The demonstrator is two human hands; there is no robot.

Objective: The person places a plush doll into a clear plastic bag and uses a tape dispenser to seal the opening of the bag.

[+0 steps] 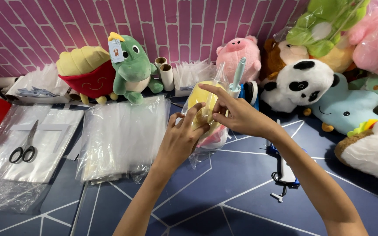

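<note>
A yellow and pink plush toy [201, 101] sits inside a clear plastic bag [206, 146] held up over the blue floor. My left hand [181, 139] grips the bag and toy from the near side. My right hand [236, 114] pinches the top of the bag at the toy's right, fingers spread over it. Both hands touch the same bagged toy.
A stack of clear bags [121, 135] lies left of my hands; scissors [24, 147] rest on more plastic at far left. A blue and white tagging gun [282, 168] lies on the floor to the right. Plush toys, among them a green dinosaur [133, 65], a pink pig [238, 54] and a panda [297, 83], line the pink brick wall.
</note>
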